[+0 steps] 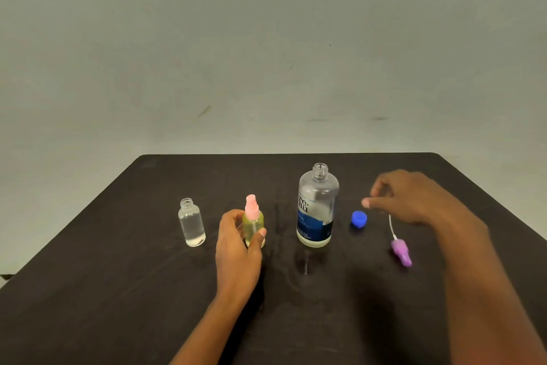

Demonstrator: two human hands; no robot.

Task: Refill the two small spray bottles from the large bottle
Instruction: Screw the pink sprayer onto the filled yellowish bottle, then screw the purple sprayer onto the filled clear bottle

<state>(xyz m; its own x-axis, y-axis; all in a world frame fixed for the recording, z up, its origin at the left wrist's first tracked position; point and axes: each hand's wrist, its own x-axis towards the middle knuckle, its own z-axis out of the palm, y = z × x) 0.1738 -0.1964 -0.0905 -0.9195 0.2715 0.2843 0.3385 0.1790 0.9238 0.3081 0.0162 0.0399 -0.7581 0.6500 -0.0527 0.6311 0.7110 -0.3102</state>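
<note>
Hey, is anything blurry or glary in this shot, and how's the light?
Head view: the right hand is smeared by motion blur; the left hand and the yellow spray bottle it grips look sharper. Head view: light is dim and even, with a faint sheen on the black table in front of the large bottle.
</note>
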